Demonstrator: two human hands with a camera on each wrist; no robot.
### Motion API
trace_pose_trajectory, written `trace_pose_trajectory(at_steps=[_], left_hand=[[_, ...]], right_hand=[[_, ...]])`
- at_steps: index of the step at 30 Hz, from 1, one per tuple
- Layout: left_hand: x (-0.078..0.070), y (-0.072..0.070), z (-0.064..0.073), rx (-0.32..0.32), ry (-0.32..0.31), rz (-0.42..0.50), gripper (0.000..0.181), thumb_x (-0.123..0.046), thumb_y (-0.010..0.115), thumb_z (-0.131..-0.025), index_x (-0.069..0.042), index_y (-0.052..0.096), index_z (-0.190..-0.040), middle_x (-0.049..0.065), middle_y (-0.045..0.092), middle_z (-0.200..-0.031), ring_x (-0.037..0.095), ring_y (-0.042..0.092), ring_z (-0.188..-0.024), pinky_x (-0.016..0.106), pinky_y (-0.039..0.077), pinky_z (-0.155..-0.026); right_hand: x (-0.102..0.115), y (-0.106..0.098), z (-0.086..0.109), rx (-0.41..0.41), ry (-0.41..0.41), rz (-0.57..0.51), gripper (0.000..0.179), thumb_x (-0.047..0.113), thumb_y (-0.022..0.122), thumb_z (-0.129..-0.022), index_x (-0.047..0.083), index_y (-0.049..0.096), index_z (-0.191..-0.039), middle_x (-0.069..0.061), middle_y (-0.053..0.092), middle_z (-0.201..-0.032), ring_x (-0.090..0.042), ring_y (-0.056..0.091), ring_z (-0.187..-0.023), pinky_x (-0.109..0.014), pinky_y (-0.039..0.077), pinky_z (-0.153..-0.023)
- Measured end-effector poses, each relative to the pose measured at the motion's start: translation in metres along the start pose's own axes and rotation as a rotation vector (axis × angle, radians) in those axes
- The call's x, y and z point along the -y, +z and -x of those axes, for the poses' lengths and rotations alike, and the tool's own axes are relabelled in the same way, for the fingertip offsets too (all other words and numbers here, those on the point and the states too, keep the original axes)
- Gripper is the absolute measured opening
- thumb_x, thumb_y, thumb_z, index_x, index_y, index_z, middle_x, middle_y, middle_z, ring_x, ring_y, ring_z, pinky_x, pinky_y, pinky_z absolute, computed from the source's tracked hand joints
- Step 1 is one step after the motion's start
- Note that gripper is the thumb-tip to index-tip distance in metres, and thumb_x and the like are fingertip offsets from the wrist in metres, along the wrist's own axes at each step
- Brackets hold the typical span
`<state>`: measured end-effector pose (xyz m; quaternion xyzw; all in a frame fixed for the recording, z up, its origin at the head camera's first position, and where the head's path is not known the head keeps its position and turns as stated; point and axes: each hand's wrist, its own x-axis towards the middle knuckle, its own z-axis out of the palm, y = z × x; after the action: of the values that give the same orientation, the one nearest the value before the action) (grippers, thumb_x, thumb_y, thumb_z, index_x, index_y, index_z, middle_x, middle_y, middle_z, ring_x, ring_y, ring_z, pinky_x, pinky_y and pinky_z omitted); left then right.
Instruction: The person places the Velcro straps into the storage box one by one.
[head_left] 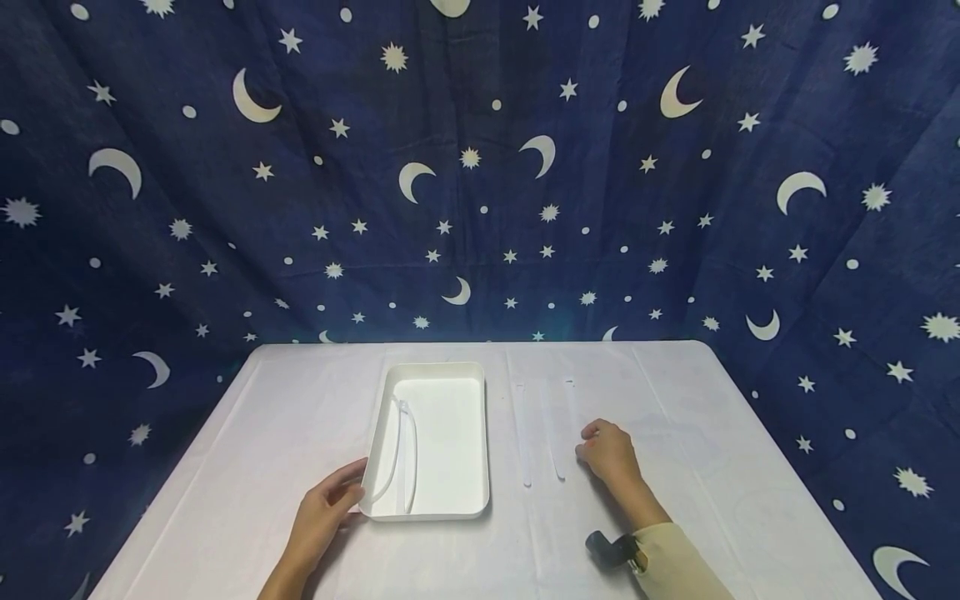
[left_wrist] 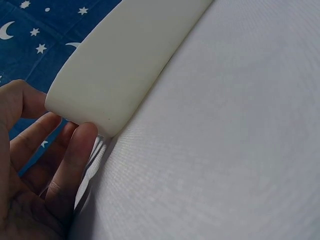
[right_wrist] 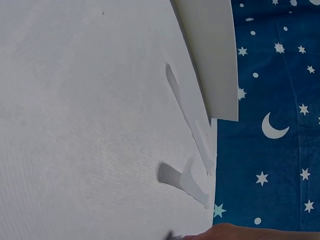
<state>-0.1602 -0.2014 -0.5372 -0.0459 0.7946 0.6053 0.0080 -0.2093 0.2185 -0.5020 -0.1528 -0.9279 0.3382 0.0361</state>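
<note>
A shallow white tray [head_left: 450, 518] stands on the table, left of the middle. Curved white strips [head_left: 414, 467] lie inside along its left side. My left hand [head_left: 322, 512] holds the tray's near left corner, fingers and thumb against its wall; the left wrist view shows this grip on the tray wall [left_wrist: 115, 65] up close. To the right of the tray, thin white strips lie roughly parallel: one [head_left: 523, 437], a second [head_left: 552, 442] and a third [head_left: 571, 400]. Curled fingers of my right hand [head_left: 611, 454] are at the third strip's near part, partly hiding it; whether they pinch it is unclear.
A white cloth covers the table [head_left: 675, 400]. Behind and at both sides hangs a dark blue curtain [head_left: 480, 208] with moons and stars. On my right wrist sits a black device [head_left: 609, 550], below a beige sleeve [head_left: 678, 567].
</note>
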Motion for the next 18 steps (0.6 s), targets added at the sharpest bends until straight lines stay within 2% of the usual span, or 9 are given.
trace_pose_trajectory(at_steps=[4,9,14,18], left_hand=[[0.000,0.000,0.000,-0.001,-0.005,-0.001,0.047,-0.019,0.067,-0.092,-0.007,0.057,-0.136,0.018,0.059,-0.136,0.022,0.068,-0.107,0.026,0.062,-0.071],[0.000,0.000,0.000,-0.002,-0.001,-0.009,0.047,-0.019,0.067,-0.092,-0.008,0.056,-0.136,0.018,0.059,-0.136,0.029,0.066,-0.111,0.026,0.062,-0.071],[-0.001,0.002,0.000,-0.011,0.004,-0.070,0.048,-0.021,0.065,-0.093,-0.006,0.054,-0.138,0.020,0.058,-0.137,0.034,0.065,-0.114,0.024,0.062,-0.071],[-0.001,0.003,0.000,-0.019,0.010,-0.101,0.049,-0.022,0.064,-0.093,-0.005,0.054,-0.138,0.021,0.057,-0.137,0.035,0.064,-0.115,0.023,0.062,-0.071]], right_hand=[[0.001,-0.003,-0.003,0.019,0.005,0.015,0.021,0.005,0.072,-0.075,-0.005,0.068,-0.093,-0.015,0.068,-0.080,-0.026,0.063,-0.071,-0.036,0.054,-0.058],[-0.002,-0.005,-0.010,0.073,-0.002,0.004,0.017,0.006,0.071,-0.075,-0.005,0.070,-0.089,-0.011,0.067,-0.074,-0.022,0.062,-0.066,-0.030,0.052,-0.054],[-0.006,-0.009,-0.015,0.151,0.025,-0.064,0.019,0.005,0.070,-0.076,-0.007,0.070,-0.091,-0.009,0.067,-0.071,-0.017,0.061,-0.060,-0.021,0.048,-0.049],[-0.008,-0.013,-0.017,0.204,0.051,-0.118,0.022,0.004,0.069,-0.076,-0.008,0.069,-0.095,-0.011,0.067,-0.075,-0.015,0.062,-0.059,-0.021,0.051,-0.049]])
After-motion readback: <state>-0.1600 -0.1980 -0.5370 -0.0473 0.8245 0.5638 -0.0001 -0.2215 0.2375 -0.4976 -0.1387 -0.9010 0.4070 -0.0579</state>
